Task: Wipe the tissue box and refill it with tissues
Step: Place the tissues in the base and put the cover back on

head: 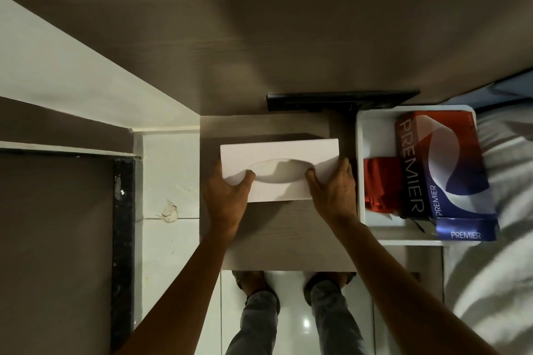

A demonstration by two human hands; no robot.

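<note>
A white tissue box [277, 153] with an oval slot on top sits on a small wooden bedside table [288, 239]. My left hand [227, 199] grips its left end, thumb on top near the slot. At the box's right end, my right hand [334, 190] holds on the same way. No tissue shows through the slot. To the right, a white tray [375, 130] carries a red and blue Premier tissue pack [444, 164], a red cloth [377, 184] and a smaller blue Premier piece [467, 229].
A wooden wall panel [259, 23] rises behind the table, with a black bracket [340, 99] just above it. White bedding [501, 239] lies at the right. A dark door frame [122, 239] stands at the left. Below are glossy white floor tiles and my feet.
</note>
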